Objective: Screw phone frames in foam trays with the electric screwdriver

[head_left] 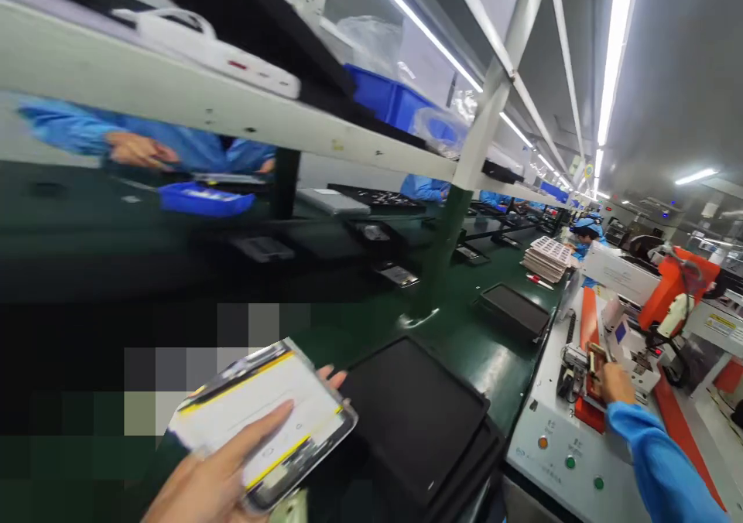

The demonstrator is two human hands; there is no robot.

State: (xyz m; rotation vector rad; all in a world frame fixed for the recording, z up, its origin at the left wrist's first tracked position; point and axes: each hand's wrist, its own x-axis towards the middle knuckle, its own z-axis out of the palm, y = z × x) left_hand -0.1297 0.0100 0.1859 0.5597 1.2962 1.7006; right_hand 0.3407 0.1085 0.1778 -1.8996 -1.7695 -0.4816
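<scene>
The left hand (220, 469) grips a flat white panel with yellow edge strips (261, 415), fingers (264, 424) laid across it, beside a black tray (418, 415) on the green surface (481, 345). The right hand (615, 384) touches a small metal fixture (580, 364); whether its fingers are closed I cannot tell. The panel is well apart from the fixture.

6 o'clock: left hand (214, 476) cut off at wrist by bottom edge, palm hidden under flat panel (264, 418).
8 o'clock: pixel patch (191, 360) covers part of tabletop (464, 345).
4 o'clock: right hand (614, 382), fingers hidden behind fixture (586, 368), grip not clear.
10 o'clock: co-worker (145, 148) blurred, upper part hidden by shelf (174, 94).
</scene>
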